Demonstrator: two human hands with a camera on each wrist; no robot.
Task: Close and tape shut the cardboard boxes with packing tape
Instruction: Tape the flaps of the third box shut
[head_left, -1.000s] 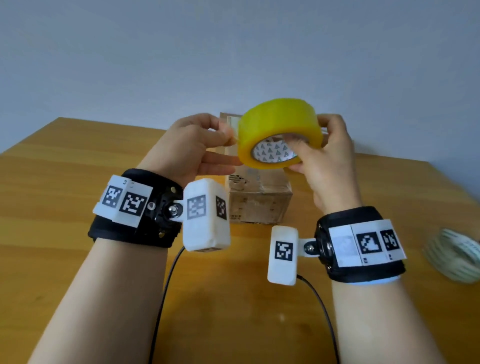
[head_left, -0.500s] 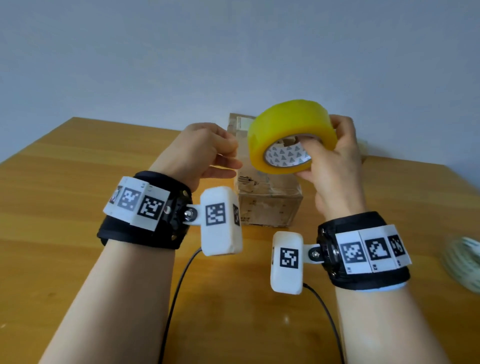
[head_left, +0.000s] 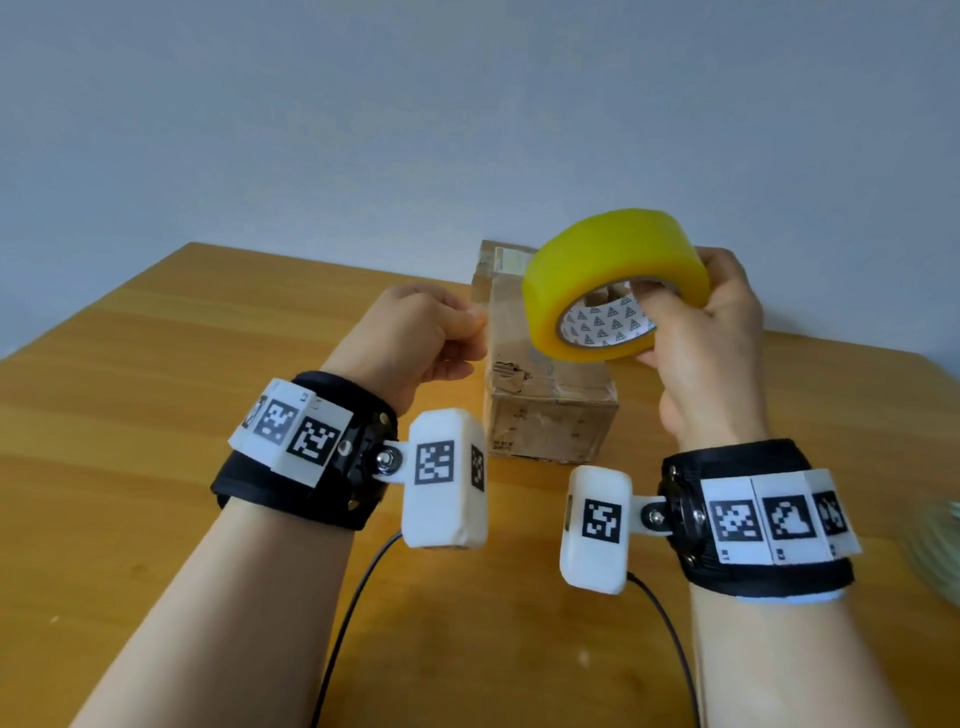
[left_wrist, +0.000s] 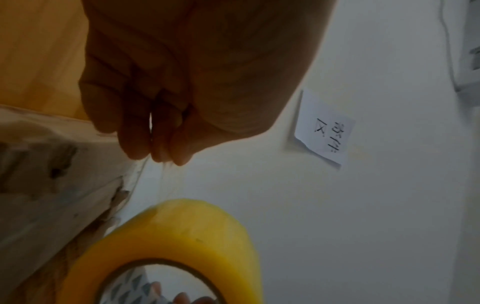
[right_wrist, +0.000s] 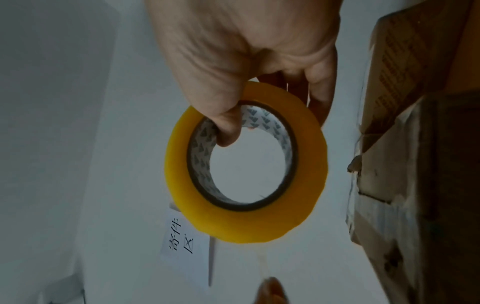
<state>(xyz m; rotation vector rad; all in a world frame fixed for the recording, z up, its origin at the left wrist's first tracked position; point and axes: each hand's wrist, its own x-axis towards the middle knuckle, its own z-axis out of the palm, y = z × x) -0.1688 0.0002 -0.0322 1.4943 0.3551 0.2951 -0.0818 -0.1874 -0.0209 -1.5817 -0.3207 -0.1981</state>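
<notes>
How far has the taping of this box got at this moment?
Done: the cardboard box sits closed on the table. In hand: right hand holds the yellow tape roll; left hand pinches its pulled-out end. Left: sticking this strip down.

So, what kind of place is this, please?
Probably a small parcel-packing corner: a worn brown cardboard box on a wooden table, a yellow packing tape roll, a handwritten paper note on the wall.
</notes>
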